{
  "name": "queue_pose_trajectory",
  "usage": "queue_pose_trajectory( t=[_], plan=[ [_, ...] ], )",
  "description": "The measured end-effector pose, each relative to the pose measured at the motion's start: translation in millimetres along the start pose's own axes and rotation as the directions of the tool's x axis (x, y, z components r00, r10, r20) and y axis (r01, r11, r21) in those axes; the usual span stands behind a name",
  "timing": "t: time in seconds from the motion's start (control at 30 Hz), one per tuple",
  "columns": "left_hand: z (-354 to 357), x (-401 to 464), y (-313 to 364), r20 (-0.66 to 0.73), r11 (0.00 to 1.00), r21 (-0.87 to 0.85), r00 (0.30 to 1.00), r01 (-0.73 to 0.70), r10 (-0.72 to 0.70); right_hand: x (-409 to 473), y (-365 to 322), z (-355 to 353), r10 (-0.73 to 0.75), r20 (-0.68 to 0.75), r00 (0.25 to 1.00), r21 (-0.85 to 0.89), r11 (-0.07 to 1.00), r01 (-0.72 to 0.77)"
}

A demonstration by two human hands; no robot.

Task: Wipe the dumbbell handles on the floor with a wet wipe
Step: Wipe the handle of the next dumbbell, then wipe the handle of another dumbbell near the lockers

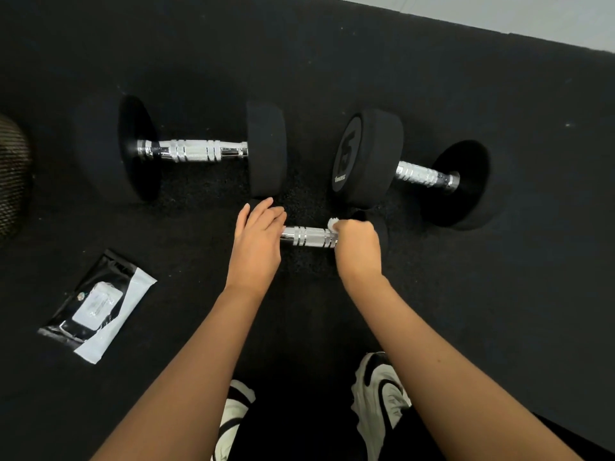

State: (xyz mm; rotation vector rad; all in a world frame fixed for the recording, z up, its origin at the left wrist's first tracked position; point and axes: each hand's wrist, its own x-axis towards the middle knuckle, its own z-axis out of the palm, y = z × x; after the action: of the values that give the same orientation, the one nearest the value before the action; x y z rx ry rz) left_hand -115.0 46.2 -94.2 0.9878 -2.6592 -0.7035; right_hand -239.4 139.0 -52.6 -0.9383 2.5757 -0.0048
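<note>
1. A person crouches over the small dumbbell (309, 236) nearest their shoes (382, 394) on the black rubber floor (499, 294). The right hand (357, 247) is curled around a white wet wipe (332, 223) at the right end of the chrome handle (307, 236), and the left hand (258, 237) rests with relaxed, fairly straight fingers over the dumbbell's left head, steadying it.

2. Two larger dumbbells lie beyond the small one: the big dumbbell (186, 149) up and to its left, and the numbered dumbbell (409, 171) up and to its right, each with its chrome handle exposed and, as far as can be judged, awaiting a wipe.

3. Risk: the small dumbbell is round-headed and may roll if the left hand lifts off while the right hand scrubs along the handle.

4. Risk: the handle's knurled bands could snag or shred the wipe, leaving lint in the grooves. Only a small tuft of wipe shows, so bare fingers may rub the metal instead of the cloth.

5. Risk: the wipe may dry out or soil before all three handles are done.

6. Container: the wet wipe pack (96, 306) lies flat on the floor, well to the left of the small dumbbell and nearer the person. Its label flap appears to be down, and its contents cannot be seen.
</note>
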Motion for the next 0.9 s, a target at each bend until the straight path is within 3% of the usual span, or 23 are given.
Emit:
queue_pose_trajectory(
  t=[0.13,0.2,0.3,0.4,0.53,0.67,0.9],
  plan=[
    [-0.5,-0.2,-0.1,-0.005,1.0,0.0,1.0,0.0,0.0,-10.6,-6.8,16.0,-0.139,0.103,0.985,0.068,0.989,0.132],
    [-0.3,-0.1,0.1,-0.003,1.0,0.004,1.0,-0.003,0.003,-14.1,1.6,13.6,-0.14,0.125,0.982,0.073,0.989,0.131],
    [-0.1,0.4,-0.1,-0.012,1.0,0.005,1.0,-0.007,0.007,-11.9,13.1,10.5,-0.04,0.014,0.999,0.1,0.994,0.038],
    [0.9,0.2,-0.4,-0.018,1.0,0.001,1.0,-0.008,0.009,-18.7,6.2,13.9,-0.028,-0.07,0.997,0.094,0.995,0.034],
    [0.7,0.4,-0.2,-0.02,1.0,0.012,1.0,-0.012,0.013,-39.2,6.7,19.8,-0.007,-0.049,0.999,0.238,0.971,0.019],
    [1.5,1.5,-0.7,-0.021,1.0,0.014,1.0,-0.023,0.023,-28.4,8.2,16.7,0.034,-0.158,0.987,0.183,0.983,-0.005],
    [-0.7,-1.1,-1.4,0.007,0.999,0.024,0.999,-0.037,0.037,-33.2,-2.5,11.8,-0.135,0.079,0.988,0.024,0.991,0.134]
  ],
)
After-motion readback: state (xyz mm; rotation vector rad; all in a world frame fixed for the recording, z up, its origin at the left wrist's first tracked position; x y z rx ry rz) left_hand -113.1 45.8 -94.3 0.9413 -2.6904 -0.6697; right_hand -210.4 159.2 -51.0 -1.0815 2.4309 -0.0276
